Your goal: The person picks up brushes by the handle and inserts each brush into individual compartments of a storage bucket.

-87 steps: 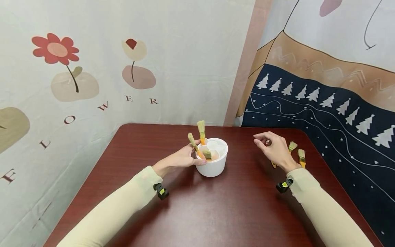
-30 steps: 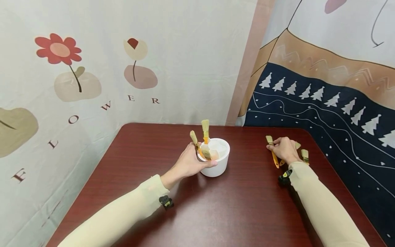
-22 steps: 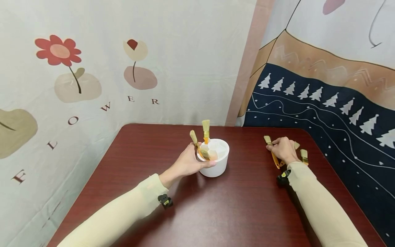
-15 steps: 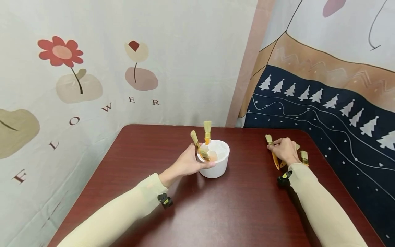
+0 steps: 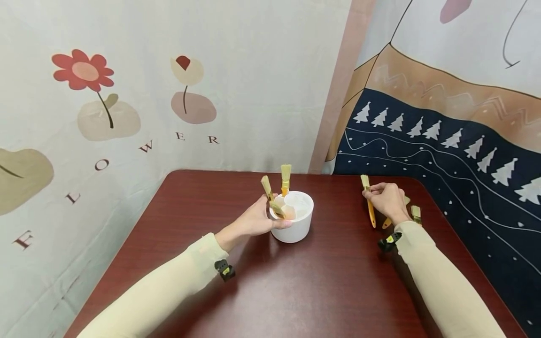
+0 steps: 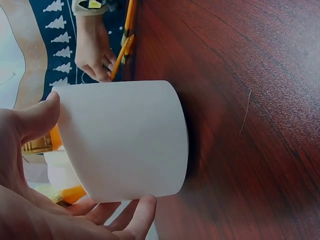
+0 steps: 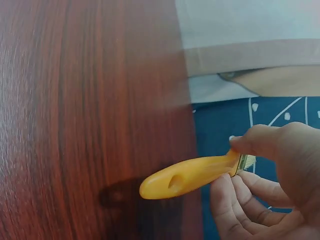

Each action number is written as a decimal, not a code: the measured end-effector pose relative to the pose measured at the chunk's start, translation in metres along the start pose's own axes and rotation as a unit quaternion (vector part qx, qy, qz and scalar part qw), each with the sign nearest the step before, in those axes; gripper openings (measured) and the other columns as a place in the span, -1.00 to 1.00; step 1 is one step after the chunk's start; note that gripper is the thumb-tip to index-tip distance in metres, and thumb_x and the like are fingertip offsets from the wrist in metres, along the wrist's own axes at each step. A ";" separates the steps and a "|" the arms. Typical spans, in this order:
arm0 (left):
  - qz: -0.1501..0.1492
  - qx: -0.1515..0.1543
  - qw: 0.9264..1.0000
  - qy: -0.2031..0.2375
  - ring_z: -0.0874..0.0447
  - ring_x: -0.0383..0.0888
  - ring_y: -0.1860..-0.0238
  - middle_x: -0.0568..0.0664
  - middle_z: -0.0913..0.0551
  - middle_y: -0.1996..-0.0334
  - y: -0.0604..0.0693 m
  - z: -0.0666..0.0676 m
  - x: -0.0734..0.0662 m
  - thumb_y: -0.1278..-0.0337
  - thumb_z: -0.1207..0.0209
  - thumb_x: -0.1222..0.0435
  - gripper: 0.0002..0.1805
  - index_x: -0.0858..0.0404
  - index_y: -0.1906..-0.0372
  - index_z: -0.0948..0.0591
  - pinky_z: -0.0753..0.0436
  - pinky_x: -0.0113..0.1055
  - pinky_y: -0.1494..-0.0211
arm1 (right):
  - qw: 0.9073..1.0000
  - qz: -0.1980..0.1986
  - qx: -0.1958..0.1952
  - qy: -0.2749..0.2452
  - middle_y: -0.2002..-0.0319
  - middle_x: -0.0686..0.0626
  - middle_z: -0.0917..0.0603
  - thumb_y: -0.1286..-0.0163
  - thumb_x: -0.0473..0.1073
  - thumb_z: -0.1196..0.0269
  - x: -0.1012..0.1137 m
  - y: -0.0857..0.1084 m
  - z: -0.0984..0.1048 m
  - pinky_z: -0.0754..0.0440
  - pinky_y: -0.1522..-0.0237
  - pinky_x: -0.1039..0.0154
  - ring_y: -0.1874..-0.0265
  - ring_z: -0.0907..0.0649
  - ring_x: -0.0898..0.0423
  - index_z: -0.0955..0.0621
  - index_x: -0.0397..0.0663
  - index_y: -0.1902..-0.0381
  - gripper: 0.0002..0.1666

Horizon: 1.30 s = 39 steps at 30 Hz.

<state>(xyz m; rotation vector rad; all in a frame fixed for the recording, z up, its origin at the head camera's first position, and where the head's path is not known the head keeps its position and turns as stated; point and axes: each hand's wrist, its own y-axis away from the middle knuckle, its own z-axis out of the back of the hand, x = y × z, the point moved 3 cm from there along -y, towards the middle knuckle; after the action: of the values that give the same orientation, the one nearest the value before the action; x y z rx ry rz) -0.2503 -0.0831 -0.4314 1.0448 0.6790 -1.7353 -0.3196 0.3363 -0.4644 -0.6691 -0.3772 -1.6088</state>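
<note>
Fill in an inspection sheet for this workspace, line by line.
Surface: dark red-brown table, glossy.
Job's things: white tub standing on the table, three brushes in it, bristles up; a fourth brush in hand; at least two more brushes by the right arm, partly hidden.
Clutter: one thin pale strand on the table, nature unclear.
Grippers: left hand holds the tub; right hand pinches the fourth brush near its bristles.
Cables: nothing seen.
Surroundings: flower-print curtain; dark blue tree-print fabric.
</note>
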 end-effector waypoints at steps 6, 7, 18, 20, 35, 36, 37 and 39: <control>0.023 0.005 0.999 0.023 -0.66 0.18 -0.58 0.25 -0.68 -0.55 -0.001 0.001 0.003 -0.25 -0.67 0.22 0.03 0.37 -0.71 -0.39 -0.51 0.17 -0.78 | 1.000 0.003 0.006 -0.027 -0.08 -0.36 -0.94 -0.65 0.11 -0.50 0.014 0.008 0.003 -0.72 0.17 0.26 0.09 -0.92 -0.19 -0.84 -0.28 -0.22 -0.45; 0.026 0.008 0.999 0.029 -0.64 0.19 -0.60 0.27 -0.66 -0.57 -0.001 0.001 0.004 -0.25 -0.66 0.23 0.05 0.37 -0.73 -0.37 -0.49 0.18 -0.79 | 0.999 0.001 0.011 -0.037 -0.10 -0.38 -0.93 -0.66 0.11 -0.50 0.016 0.010 0.003 -0.75 0.20 0.31 0.11 -0.94 -0.19 -0.82 -0.28 -0.25 -0.44; 0.016 0.046 0.997 0.059 -0.43 0.20 -0.74 0.25 -0.49 -0.72 -0.005 0.004 0.009 -0.30 -0.60 0.33 -0.15 0.34 -0.62 -0.49 -0.34 0.22 -0.85 | 0.992 0.002 0.048 -0.120 -0.27 -0.40 -0.86 -0.67 0.18 -0.50 0.047 0.031 0.003 -0.86 0.09 0.43 0.02 -0.98 -0.15 -0.69 -0.28 -0.44 -0.28; 0.013 0.051 0.997 0.055 -0.40 0.21 -0.76 0.26 -0.49 -0.72 -0.007 0.005 0.009 -0.30 -0.59 0.33 -0.17 0.34 -0.60 -0.49 -0.33 0.24 -0.85 | 0.990 0.012 0.048 -0.132 -0.24 -0.41 -0.87 -0.66 0.18 -0.52 0.053 0.033 0.003 -0.84 0.12 0.48 0.05 -0.98 -0.11 -0.70 -0.30 -0.42 -0.27; 0.058 0.073 0.991 0.091 -0.15 0.21 -0.83 0.29 -0.35 -0.72 -0.007 0.010 0.011 -0.35 -0.54 0.33 -0.06 0.32 -0.68 -0.29 -0.12 0.32 -0.92 | 0.985 0.080 0.030 -0.148 -0.04 -0.28 -0.93 -0.58 0.22 -0.58 0.092 0.051 0.008 -0.77 0.11 0.55 0.13 -0.93 -0.03 -0.80 -0.17 -0.25 -0.38; 0.058 0.072 0.991 0.092 -0.15 0.22 -0.84 0.29 -0.34 -0.72 -0.006 0.011 0.011 -0.36 -0.54 0.32 -0.06 0.33 -0.69 -0.28 -0.11 0.32 -0.92 | 0.984 0.084 0.030 -0.152 -0.04 -0.28 -0.93 -0.58 0.21 -0.58 0.096 0.053 0.008 -0.77 0.10 0.55 0.12 -0.93 -0.05 -0.79 -0.16 -0.25 -0.39; 0.055 0.069 0.992 0.085 -0.16 0.22 -0.84 0.29 -0.34 -0.72 -0.005 0.011 0.011 -0.35 -0.54 0.31 -0.05 0.33 -0.69 -0.28 -0.13 0.33 -0.92 | 0.984 0.088 0.029 -0.155 -0.04 -0.28 -0.94 -0.59 0.21 -0.58 0.099 0.054 0.009 -0.77 0.09 0.56 0.13 -0.93 -0.02 -0.79 -0.16 -0.25 -0.39; 0.039 0.053 0.996 0.063 -0.24 0.21 -0.82 0.28 -0.41 -0.71 -0.003 0.011 0.009 -0.35 -0.56 0.27 -0.10 0.34 -0.63 -0.34 -0.21 0.29 -0.89 | 0.982 0.094 0.027 -0.162 -0.03 -0.28 -0.93 -0.59 0.20 -0.58 0.106 0.057 0.010 -0.77 0.07 0.56 0.13 -0.93 -0.01 -0.79 -0.16 -0.24 -0.41</control>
<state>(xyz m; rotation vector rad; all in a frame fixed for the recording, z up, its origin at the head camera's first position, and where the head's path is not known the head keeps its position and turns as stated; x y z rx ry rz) -0.2582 -0.0953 -0.4340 1.2457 0.6205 -1.6633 -0.2656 0.2502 -0.3991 -0.9001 -0.5761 -1.3065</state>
